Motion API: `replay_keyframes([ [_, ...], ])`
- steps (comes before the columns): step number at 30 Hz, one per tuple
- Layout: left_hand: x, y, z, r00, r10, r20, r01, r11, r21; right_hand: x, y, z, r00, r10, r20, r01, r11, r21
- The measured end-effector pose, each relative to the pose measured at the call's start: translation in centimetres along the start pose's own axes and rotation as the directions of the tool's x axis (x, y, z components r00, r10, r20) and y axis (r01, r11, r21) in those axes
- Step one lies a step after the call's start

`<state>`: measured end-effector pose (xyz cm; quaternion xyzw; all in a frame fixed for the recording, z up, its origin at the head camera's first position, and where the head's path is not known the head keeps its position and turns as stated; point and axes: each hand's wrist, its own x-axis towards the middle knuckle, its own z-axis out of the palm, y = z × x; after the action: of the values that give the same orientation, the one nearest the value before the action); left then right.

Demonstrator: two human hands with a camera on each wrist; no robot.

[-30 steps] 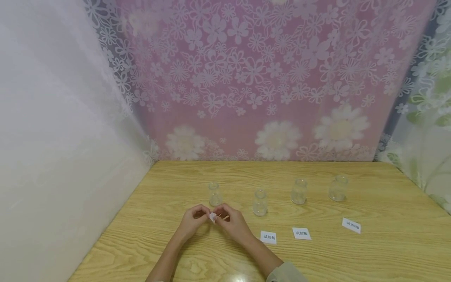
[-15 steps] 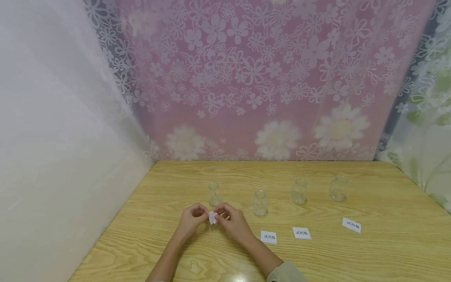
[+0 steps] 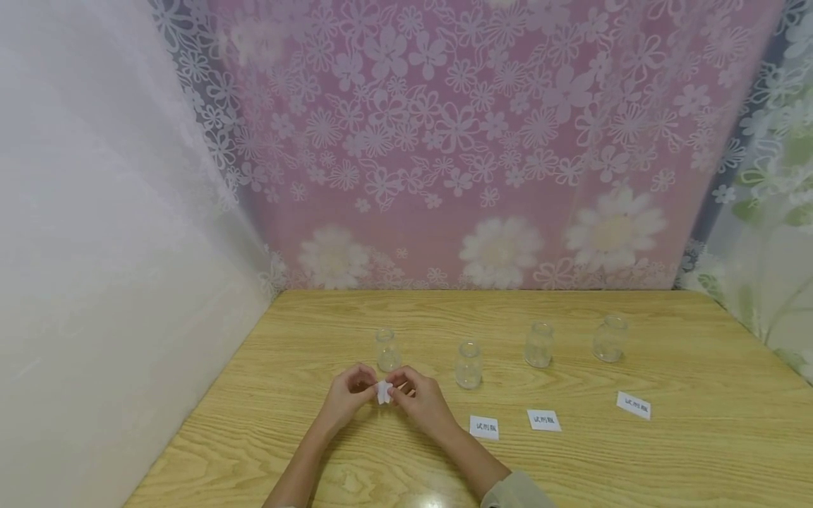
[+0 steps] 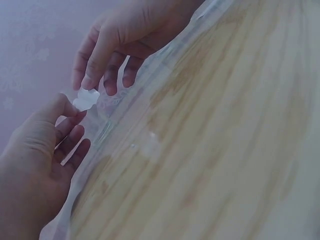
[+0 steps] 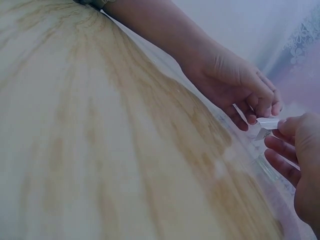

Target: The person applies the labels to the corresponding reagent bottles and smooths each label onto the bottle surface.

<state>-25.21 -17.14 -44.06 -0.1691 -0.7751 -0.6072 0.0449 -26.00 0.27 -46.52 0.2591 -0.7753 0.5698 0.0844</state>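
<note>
Between both hands is a small white paper label (image 3: 384, 392), creased and bent, held above the wooden table. My left hand (image 3: 346, 398) pinches its left edge between thumb and forefinger; my right hand (image 3: 420, 402) pinches the right edge the same way. In the left wrist view the white paper (image 4: 86, 99) bridges the two sets of fingertips. Some dark print shows on the underside of the paper (image 5: 267, 123) in the right wrist view. Just behind the hands stands a clear glass bottle (image 3: 387, 349), its base partly hidden by the fingers.
Three more clear glass bottles, a near one (image 3: 468, 365), a middle one (image 3: 539, 346) and a far right one (image 3: 610, 339), stand upright on the wooden table (image 3: 571, 466). Three flat printed labels, left (image 3: 484, 427), middle (image 3: 543, 420) and right (image 3: 634, 406), lie in front of them.
The paper has turned from a crumpled-looking shape to show a flatter, creased face between the fingers. Both hands have shifted only slightly; bottles and flat labels stay put.
</note>
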Motion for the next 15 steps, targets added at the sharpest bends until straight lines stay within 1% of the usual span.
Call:
replay_keyframes([
  [4, -0.04, -0.01, -0.03, 1.0, -0.013, 0.006, 0.013, 1.0, 0.021, -0.08, -0.09, -0.11, 1.0, -0.004, -0.025, 0.004, 1.0, -0.005],
  [8, -0.14, 0.13, -0.02, 0.999, -0.036, 0.0, 0.036, 0.999, 0.041, -0.07, -0.21, -0.12, 0.999, 0.011, -0.045, -0.011, 1.0, -0.012],
  [12, -0.14, 0.22, 0.06, 0.999, -0.032, -0.013, 0.032, 0.998, 0.053, -0.01, -0.32, -0.09, 0.998, 0.03, -0.062, -0.031, 0.999, -0.007],
  [15, -0.12, 0.16, 0.03, 0.999, -0.015, -0.033, 0.017, 0.997, 0.07, 0.02, -0.33, -0.08, 0.997, 0.04, -0.071, -0.04, 0.999, -0.004],
])
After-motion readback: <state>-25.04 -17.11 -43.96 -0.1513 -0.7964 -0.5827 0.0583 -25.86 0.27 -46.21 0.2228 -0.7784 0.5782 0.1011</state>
